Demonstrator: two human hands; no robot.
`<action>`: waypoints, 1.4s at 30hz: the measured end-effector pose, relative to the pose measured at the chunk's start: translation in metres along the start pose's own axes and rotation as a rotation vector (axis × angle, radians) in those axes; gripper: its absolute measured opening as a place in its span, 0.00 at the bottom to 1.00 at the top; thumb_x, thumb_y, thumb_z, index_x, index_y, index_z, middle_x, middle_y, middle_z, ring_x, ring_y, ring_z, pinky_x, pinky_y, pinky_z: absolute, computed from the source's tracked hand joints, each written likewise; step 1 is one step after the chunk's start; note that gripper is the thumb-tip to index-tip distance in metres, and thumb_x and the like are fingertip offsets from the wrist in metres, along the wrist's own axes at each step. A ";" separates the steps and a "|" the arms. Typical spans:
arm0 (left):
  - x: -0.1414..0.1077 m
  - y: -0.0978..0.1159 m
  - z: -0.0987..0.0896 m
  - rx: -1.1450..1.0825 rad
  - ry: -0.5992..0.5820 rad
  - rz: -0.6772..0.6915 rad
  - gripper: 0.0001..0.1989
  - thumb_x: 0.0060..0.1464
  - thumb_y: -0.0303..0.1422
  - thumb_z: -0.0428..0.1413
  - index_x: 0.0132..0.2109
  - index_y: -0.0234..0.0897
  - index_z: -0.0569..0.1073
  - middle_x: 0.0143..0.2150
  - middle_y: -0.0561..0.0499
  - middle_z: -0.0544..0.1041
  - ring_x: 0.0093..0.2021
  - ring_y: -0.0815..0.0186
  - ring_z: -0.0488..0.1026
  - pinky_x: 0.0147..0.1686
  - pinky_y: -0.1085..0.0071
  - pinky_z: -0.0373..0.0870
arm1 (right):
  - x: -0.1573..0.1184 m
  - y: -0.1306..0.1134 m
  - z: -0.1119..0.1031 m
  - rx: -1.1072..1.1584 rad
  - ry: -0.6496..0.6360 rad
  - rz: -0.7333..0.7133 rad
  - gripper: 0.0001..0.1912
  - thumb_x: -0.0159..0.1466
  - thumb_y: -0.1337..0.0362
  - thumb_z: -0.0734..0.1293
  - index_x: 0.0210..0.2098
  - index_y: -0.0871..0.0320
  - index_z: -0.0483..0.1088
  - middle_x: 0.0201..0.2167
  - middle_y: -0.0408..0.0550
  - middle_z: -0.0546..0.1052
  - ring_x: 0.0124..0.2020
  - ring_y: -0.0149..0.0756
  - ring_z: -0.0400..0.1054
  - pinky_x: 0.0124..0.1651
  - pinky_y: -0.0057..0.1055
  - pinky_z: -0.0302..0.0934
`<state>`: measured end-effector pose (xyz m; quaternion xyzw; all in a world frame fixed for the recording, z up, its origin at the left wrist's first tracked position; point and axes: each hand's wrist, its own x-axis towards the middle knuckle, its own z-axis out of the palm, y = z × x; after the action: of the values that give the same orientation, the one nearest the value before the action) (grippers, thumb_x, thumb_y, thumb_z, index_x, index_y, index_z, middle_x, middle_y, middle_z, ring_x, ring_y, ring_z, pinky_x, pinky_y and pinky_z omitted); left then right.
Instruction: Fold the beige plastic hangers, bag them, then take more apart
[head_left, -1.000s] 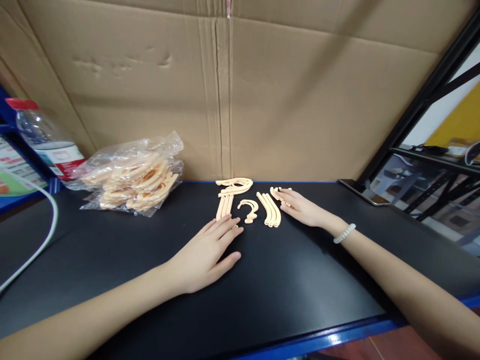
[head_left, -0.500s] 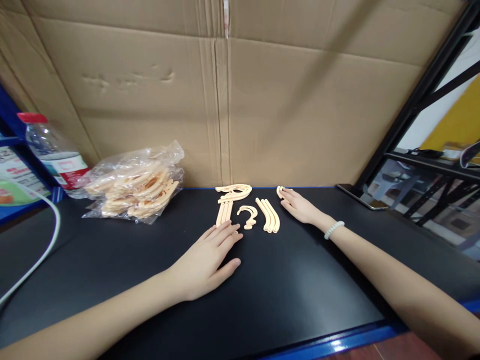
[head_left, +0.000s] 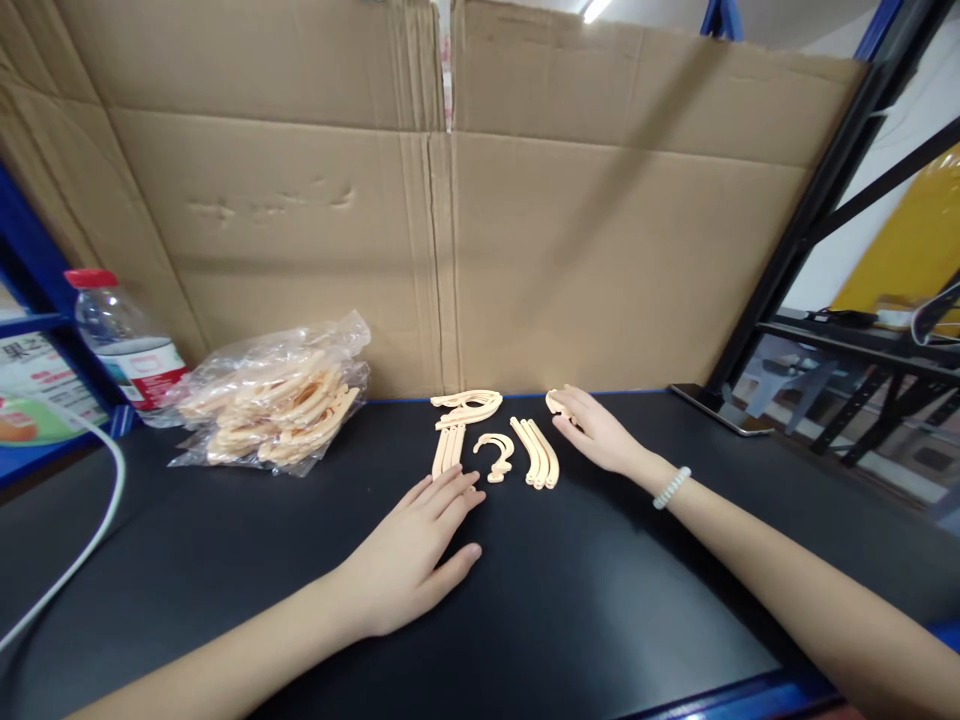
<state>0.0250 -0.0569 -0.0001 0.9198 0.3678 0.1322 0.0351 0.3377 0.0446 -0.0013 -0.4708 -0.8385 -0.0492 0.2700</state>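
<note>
Several cream plastic hanger parts lie on the black tabletop (head_left: 570, 580). My left hand (head_left: 412, 545) rests flat, fingers spread, its fingertips over the lower ends of the left row of curved hanger arms (head_left: 450, 447). Right of it lie hanger hooks (head_left: 496, 456), one against another, and a second row of curved hanger arms (head_left: 535, 453). Behind these are stacked cream hanger parts (head_left: 471, 405). My right hand (head_left: 596, 430) reaches to the back right with fingers stretched out over a cream part (head_left: 553, 401), mostly covered by them.
A clear plastic bag of cream hanger parts (head_left: 277, 400) lies at the back left, beside a red-capped bottle (head_left: 139, 350). A white cable (head_left: 112, 500) crosses the left side. Cardboard (head_left: 600, 270) stands behind. A dark flat object (head_left: 716, 408) lies at the back right.
The view has tilted upward, so the things sit lower in the picture. My right hand has shifted slightly left over the cream part. My left hand stays in place.
</note>
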 end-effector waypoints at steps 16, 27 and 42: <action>0.001 0.004 -0.003 -0.004 -0.008 0.004 0.23 0.64 0.40 0.47 0.63 0.37 0.63 0.67 0.40 0.61 0.68 0.50 0.53 0.64 0.48 0.55 | 0.000 -0.042 0.032 0.083 -0.257 -0.164 0.29 0.67 0.66 0.52 0.65 0.72 0.53 0.67 0.65 0.54 0.69 0.49 0.43 0.69 0.54 0.45; 0.000 0.006 -0.006 -0.013 -0.009 0.000 0.23 0.63 0.39 0.48 0.62 0.36 0.64 0.67 0.39 0.63 0.68 0.50 0.55 0.63 0.47 0.56 | 0.034 -0.024 0.052 0.097 -0.179 -0.146 0.27 0.67 0.62 0.53 0.63 0.66 0.59 0.65 0.62 0.60 0.68 0.49 0.50 0.67 0.55 0.48; 0.000 0.009 -0.006 -0.006 -0.010 -0.017 0.23 0.63 0.39 0.49 0.61 0.35 0.65 0.66 0.38 0.62 0.68 0.49 0.54 0.63 0.47 0.56 | 0.107 -0.065 0.037 0.042 -0.293 -0.222 0.07 0.65 0.63 0.66 0.37 0.58 0.74 0.37 0.49 0.78 0.42 0.40 0.70 0.48 0.39 0.63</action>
<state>0.0290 -0.0637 0.0068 0.9173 0.3748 0.1283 0.0407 0.2258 0.1033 0.0322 -0.3719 -0.9164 0.0080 0.1476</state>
